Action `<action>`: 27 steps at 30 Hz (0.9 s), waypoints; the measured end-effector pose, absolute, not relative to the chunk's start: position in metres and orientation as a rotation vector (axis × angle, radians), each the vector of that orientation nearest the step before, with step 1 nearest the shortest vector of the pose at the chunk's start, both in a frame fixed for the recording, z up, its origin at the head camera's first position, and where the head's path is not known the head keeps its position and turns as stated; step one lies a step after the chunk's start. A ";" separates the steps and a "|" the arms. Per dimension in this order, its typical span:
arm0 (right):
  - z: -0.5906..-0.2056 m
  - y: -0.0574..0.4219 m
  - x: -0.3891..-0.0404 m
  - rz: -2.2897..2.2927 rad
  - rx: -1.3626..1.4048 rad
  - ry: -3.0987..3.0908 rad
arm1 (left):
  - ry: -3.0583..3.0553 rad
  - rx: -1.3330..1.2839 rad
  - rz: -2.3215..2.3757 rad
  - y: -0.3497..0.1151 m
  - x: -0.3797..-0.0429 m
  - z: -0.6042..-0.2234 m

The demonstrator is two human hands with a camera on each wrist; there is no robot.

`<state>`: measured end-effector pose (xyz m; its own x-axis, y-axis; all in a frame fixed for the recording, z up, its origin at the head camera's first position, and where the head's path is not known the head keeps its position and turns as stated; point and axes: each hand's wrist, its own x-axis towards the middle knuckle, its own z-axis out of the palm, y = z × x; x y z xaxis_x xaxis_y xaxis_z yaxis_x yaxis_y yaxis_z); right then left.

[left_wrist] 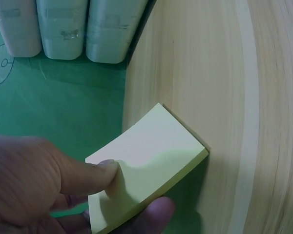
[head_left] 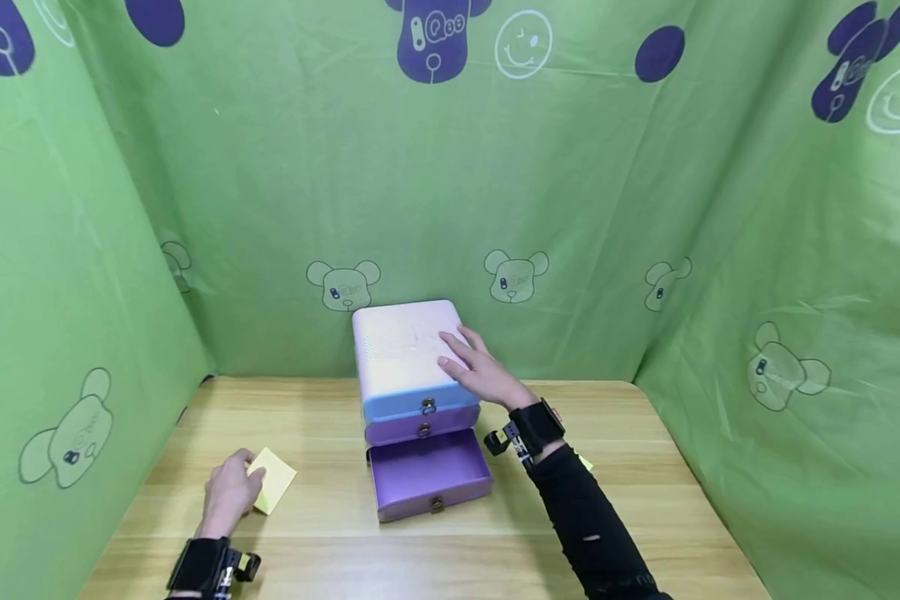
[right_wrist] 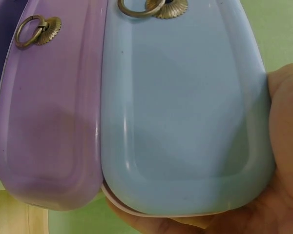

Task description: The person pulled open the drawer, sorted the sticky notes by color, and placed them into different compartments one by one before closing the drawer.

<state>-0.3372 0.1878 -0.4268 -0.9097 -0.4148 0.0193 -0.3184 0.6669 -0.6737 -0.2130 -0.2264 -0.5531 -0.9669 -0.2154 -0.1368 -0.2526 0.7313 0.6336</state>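
Note:
A pale yellow sticky-note pad (left_wrist: 151,161) is pinched in my left hand (head_left: 231,490), thumb on its broad face and fingers beneath. In the head view the pad (head_left: 273,482) is tilted, close to the table at the left. Near the back of the table stands a small chest of drawers (head_left: 405,350) with a pinkish-white top. My right hand (head_left: 483,373) rests on its top right edge, fingers spread. The blue top drawer (right_wrist: 185,97) and purple middle drawer (right_wrist: 53,107) carry brass ring pulls. Below them the purple bottom drawer (head_left: 412,505) is pulled out, with nothing visible inside.
A small yellow piece (head_left: 586,462) shows beside my right forearm, mostly hidden. Green printed cloth (head_left: 435,183) hangs behind the wooden table (head_left: 330,550) and along both sides. Pale rounded blocks (left_wrist: 63,34) appear at the left wrist view's upper left.

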 end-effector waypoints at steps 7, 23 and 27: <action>-0.425 0.188 -0.336 -1.064 -0.598 2.751 | 2.900 -0.338 1.107 -0.219 -0.213 -0.552; -0.426 0.187 -0.337 -1.080 -0.593 2.731 | 2.789 -0.358 1.403 -0.206 -0.203 -0.552; -0.426 0.186 -0.336 -1.077 -0.588 2.729 | 2.705 -0.414 1.516 -0.203 -0.199 -0.552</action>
<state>-0.3364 0.1863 -0.4258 -0.9121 -0.4099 0.0050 -0.3028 0.6657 -0.6820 -0.1986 -0.2032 -0.5516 -0.9649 -0.2223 -0.1396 -0.2351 0.4954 0.8363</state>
